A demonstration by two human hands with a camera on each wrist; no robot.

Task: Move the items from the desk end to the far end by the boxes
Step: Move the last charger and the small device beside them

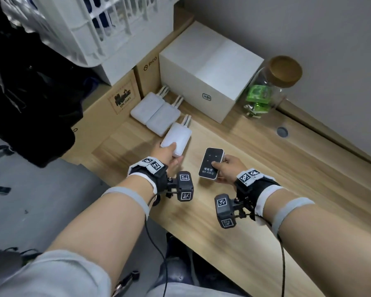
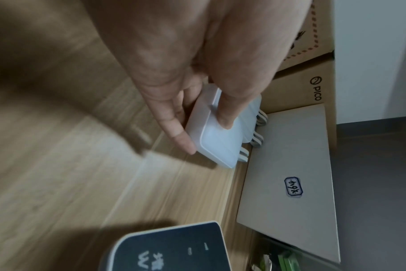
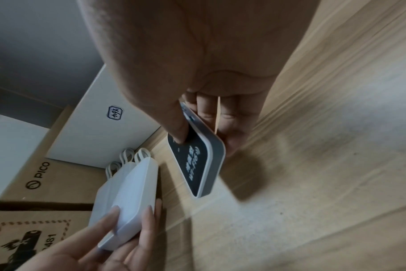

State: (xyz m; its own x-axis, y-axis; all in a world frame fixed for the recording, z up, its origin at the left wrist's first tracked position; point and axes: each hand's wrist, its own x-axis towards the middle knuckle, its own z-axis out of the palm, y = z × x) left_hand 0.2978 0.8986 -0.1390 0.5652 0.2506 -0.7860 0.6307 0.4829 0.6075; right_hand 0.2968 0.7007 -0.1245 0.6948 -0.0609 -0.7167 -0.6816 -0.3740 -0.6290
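Observation:
My left hand (image 1: 169, 155) pinches the near end of a white router (image 1: 177, 139), thumb on top and fingers beneath, just above the wooden desk (image 1: 266, 189). That white router (image 2: 217, 139) (image 3: 130, 207) lies next to two more white routers (image 1: 155, 113) that rest by the boxes. My right hand (image 1: 225, 169) grips a black-faced Wi-Fi extender (image 1: 211, 163), thumb on its face. The extender (image 3: 197, 165) is tilted and held off the desk, to the right of the white router.
A white box (image 1: 210, 71) and brown cardboard boxes (image 1: 120, 97) close off the far end. A glass jar with a cork lid (image 1: 268, 86) stands right of the white box. A white slatted basket (image 1: 90, 24) sits on the boxes. A cable grommet (image 1: 282, 132) is set in the desk.

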